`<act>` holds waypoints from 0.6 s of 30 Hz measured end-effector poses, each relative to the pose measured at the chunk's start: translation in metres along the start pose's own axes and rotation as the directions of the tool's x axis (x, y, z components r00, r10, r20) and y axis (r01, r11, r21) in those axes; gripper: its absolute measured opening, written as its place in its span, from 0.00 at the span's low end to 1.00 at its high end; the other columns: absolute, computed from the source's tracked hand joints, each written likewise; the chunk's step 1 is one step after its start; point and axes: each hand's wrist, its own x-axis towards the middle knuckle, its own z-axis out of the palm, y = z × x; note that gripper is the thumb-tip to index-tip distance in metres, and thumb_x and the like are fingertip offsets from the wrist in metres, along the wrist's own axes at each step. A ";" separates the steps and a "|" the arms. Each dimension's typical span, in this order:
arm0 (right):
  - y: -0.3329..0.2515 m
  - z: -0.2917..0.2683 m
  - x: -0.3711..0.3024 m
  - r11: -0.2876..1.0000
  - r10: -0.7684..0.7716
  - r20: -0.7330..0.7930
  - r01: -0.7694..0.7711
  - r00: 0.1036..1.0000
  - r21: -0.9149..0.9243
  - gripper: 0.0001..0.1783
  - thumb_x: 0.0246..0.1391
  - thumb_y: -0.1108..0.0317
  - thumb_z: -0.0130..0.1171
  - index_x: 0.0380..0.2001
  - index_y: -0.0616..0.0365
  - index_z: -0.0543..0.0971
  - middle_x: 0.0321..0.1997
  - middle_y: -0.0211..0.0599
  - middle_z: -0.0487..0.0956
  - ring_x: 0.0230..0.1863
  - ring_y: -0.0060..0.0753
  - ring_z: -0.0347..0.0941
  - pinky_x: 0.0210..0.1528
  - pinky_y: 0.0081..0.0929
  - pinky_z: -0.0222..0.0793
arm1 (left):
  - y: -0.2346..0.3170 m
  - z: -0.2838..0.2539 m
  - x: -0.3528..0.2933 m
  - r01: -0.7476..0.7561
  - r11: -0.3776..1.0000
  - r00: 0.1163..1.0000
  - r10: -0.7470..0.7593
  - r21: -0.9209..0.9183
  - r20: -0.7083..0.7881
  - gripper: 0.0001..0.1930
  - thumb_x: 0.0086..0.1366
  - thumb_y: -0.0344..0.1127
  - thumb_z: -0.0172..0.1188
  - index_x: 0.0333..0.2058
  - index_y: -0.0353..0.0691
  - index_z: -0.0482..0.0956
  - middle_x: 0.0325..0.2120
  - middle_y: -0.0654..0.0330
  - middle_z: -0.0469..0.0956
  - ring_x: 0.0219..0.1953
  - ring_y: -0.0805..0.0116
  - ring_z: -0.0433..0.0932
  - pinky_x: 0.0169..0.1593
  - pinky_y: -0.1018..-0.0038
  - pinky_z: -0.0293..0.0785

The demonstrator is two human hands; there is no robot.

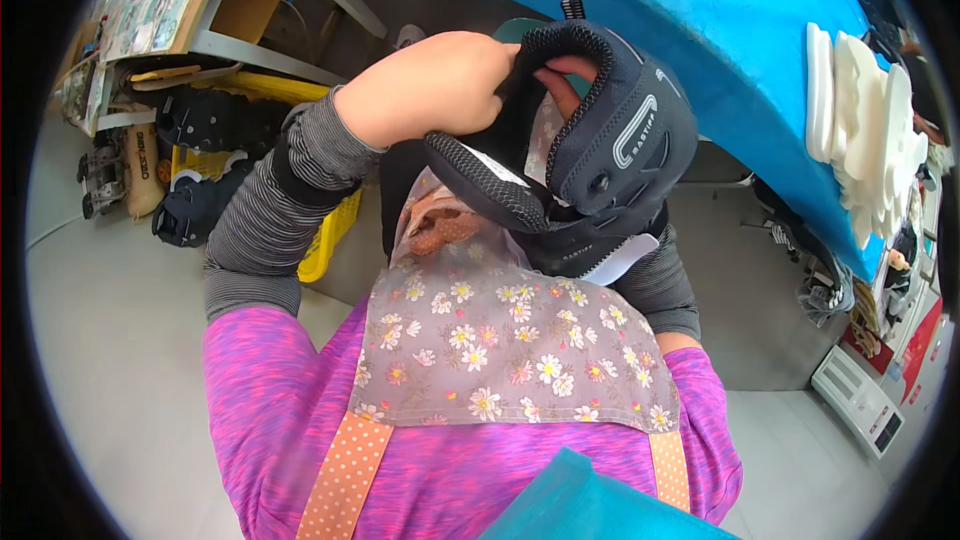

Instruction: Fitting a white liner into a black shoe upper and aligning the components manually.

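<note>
A black skate boot point(635, 155) is held up in front of my chest, its padded cuff opening turned toward me. My left hand point(450, 80) is closed on the left edge of that opening, its fingertips hidden behind the lining. Fingers of my right hand point(566, 85) show inside the opening; the rest of it is behind the boot. The boot's padded tongue point(485, 185) hangs out toward my apron. A white toothed strap point(620, 260) sticks out from the lower part, near my right forearm.
A blue-covered table point(760, 60) curves across the far side, with white foam-like pieces point(865, 130) stacked at its right. On the left, black boots point(205, 205) lie around a yellow crate point(335, 235) below a cluttered table point(150, 0). A white box-shaped unit point(857, 400) stands at lower right.
</note>
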 end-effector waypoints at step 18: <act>-0.011 0.016 0.016 0.611 -0.288 -0.046 0.147 0.957 -0.778 0.11 0.44 0.76 0.68 0.34 0.55 0.81 0.36 0.34 0.80 0.38 0.34 0.78 0.44 0.27 0.73 | -0.005 0.010 0.010 -0.011 0.995 1.000 0.010 -0.102 -0.010 0.15 0.52 0.30 0.59 0.39 0.31 0.76 0.29 0.41 0.79 0.35 0.42 0.79 0.39 0.58 0.76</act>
